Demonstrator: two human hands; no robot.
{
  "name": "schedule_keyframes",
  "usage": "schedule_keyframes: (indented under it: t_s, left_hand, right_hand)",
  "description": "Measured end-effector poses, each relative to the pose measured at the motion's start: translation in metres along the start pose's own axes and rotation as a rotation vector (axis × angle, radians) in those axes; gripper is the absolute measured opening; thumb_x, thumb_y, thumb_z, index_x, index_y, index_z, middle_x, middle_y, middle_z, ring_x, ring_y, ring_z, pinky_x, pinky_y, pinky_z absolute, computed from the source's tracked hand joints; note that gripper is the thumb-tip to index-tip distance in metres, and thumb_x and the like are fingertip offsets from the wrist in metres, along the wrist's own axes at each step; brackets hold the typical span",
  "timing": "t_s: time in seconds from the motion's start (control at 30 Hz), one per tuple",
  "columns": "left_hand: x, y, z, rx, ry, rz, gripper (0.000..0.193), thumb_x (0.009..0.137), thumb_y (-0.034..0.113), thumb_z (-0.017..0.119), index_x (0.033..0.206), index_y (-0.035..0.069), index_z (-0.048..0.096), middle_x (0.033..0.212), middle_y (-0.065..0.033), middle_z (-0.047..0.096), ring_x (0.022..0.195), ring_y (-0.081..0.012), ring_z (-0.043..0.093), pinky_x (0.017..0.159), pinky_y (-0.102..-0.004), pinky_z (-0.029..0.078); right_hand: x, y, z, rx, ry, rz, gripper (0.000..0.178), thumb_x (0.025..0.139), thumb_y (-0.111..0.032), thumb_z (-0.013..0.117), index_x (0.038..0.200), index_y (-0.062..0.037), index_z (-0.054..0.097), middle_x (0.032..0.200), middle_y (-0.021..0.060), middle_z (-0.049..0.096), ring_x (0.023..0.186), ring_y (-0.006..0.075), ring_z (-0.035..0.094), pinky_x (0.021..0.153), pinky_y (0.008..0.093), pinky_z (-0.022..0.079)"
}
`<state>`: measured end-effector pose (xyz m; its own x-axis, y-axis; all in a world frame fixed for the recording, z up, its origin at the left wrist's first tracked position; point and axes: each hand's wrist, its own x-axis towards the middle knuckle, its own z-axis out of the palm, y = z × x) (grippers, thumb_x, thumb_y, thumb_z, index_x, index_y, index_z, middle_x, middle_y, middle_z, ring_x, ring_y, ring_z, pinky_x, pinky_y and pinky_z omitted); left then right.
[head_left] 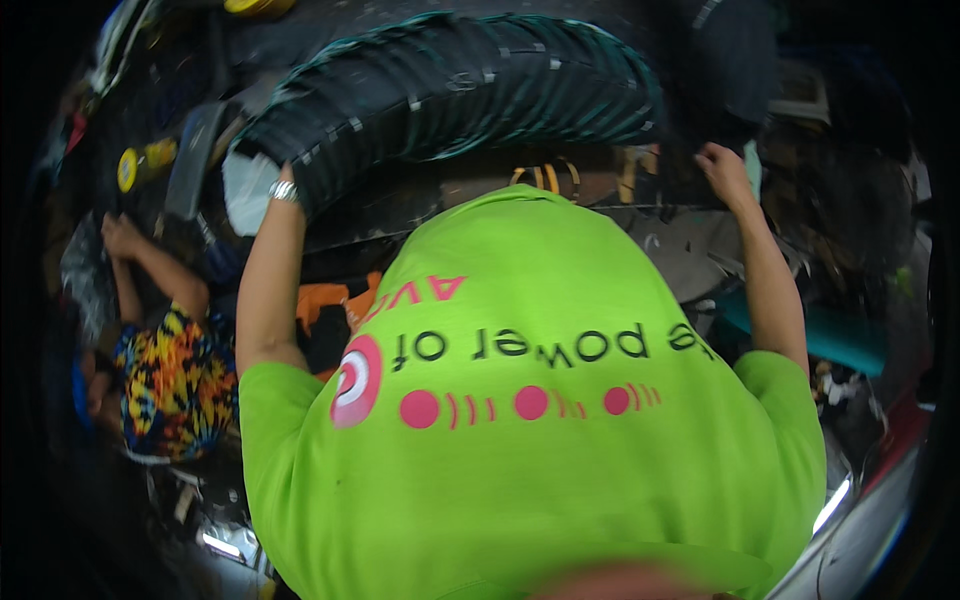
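Note:
A long curved row of black, cloth-like pieces with teal edges (460, 90) arches across the far side of the work surface, small pale tabs along it. My left hand (285, 176), with a metal-band watch at the wrist, is at the row's left end; its fingers are hidden against the dark pieces. Just beside that hand lies a pale whitish sheet or bag (250, 195). My right hand (724, 168) is off the row's right end, fingers curled in, near a dark bulky thing (738, 70). Whatever it grips, if anything, cannot be made out.
A person in a colourful patterned shirt (180, 380) works at the left, hands by a clear plastic bag (88, 270). A yellow spool (145, 165) and a grey flat bar (195, 160) lie nearby. Tan and black bands (548, 178) sit before the row; a teal roll (820, 335) is at right.

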<state>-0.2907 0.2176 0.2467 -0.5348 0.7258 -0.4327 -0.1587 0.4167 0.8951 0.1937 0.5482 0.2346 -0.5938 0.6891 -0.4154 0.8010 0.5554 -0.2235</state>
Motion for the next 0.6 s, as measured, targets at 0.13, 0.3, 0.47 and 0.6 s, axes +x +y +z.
schedule_keyframes:
  t_s: [0.13, 0.3, 0.47, 0.6]
  left_hand:
    - [0.004, -0.002, -0.003, 0.018, 0.014, -0.013, 0.025, 0.096, 0.019, 0.051, 0.114, 0.006, 0.062, 0.097, -0.0026, 0.066, 0.082, -0.0111, 0.062, 0.070, -0.0259, 0.051]
    - [0.002, -0.005, -0.005, 0.022, 0.018, -0.015, 0.024, 0.097, 0.019, 0.051, 0.114, 0.006, 0.062, 0.096, -0.0026, 0.066, 0.082, -0.0108, 0.062, 0.069, -0.0257, 0.051]
    - [0.001, -0.003, -0.008, 0.017, 0.029, -0.011, 0.024, 0.097, 0.018, 0.050, 0.114, 0.006, 0.062, 0.096, -0.0025, 0.066, 0.082, -0.0105, 0.062, 0.069, -0.0255, 0.051]
    - [-0.007, -0.005, -0.008, 0.003, 0.037, 0.001, 0.024, 0.097, 0.018, 0.050, 0.114, 0.005, 0.062, 0.096, -0.0025, 0.066, 0.081, -0.0103, 0.062, 0.069, -0.0253, 0.051]
  right_hand:
    - [-0.015, 0.011, -0.018, 0.610, -0.344, 0.330, 0.015, 0.092, -0.025, 0.064, 0.086, -0.0111, 0.067, 0.064, -0.0096, 0.046, 0.053, 0.0024, 0.036, 0.048, 0.0222, 0.026]
    - [-0.043, 0.062, -0.025, 0.681, -0.132, 0.432, 0.016, 0.091, -0.022, 0.064, 0.083, -0.0090, 0.063, 0.059, -0.0033, 0.048, 0.046, 0.0082, 0.040, 0.043, 0.0266, 0.027]
    - [-0.054, 0.104, -0.008, 0.296, 0.071, 0.364, 0.020, 0.089, -0.023, 0.064, 0.089, -0.0037, 0.064, 0.073, 0.0103, 0.063, 0.065, 0.0252, 0.060, 0.060, 0.0347, 0.044]
    - [-0.042, 0.062, -0.004, -0.132, 0.023, 0.273, 0.024, 0.088, -0.025, 0.063, 0.098, -0.0033, 0.065, 0.095, 0.0211, 0.067, 0.095, 0.0388, 0.063, 0.080, 0.0468, 0.048]
